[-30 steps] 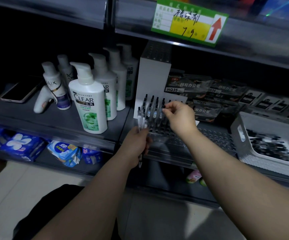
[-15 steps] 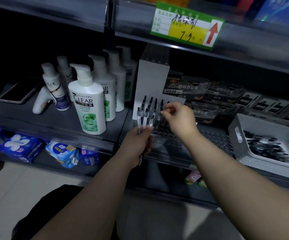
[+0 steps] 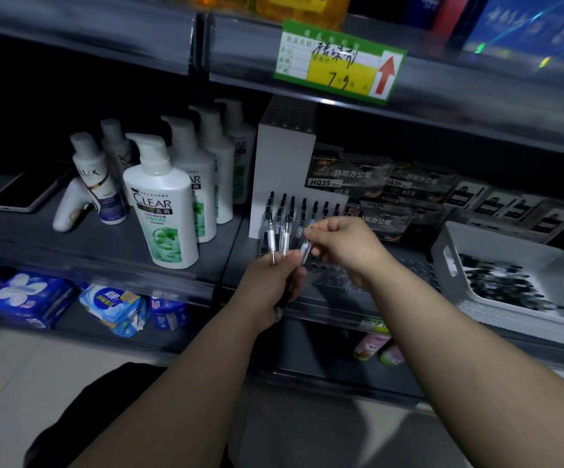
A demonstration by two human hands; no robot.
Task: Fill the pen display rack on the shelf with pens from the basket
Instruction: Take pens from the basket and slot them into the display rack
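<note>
Holding pens at the display rack

Gripping a small bunch of pens [image 3: 278,243] in my left hand [image 3: 270,285], I held them upright just in front of the rack [image 3: 329,273] on the shelf [image 3: 105,244]. My right hand [image 3: 344,244] pinched a single pen [image 3: 305,249] between thumb and fingertips, close beside the bunch and over the rack's near holes. I could not tell whether it touched the bunch. More standing pens [image 3: 304,207] filled the rack's far rows against its white backboard. The white basket [image 3: 449,244] sat to the right on the same shelf, with loose pens [image 3: 503,285] lying inside. Shampoo bottles [image 3: 164,211] stood to the left.
</note>
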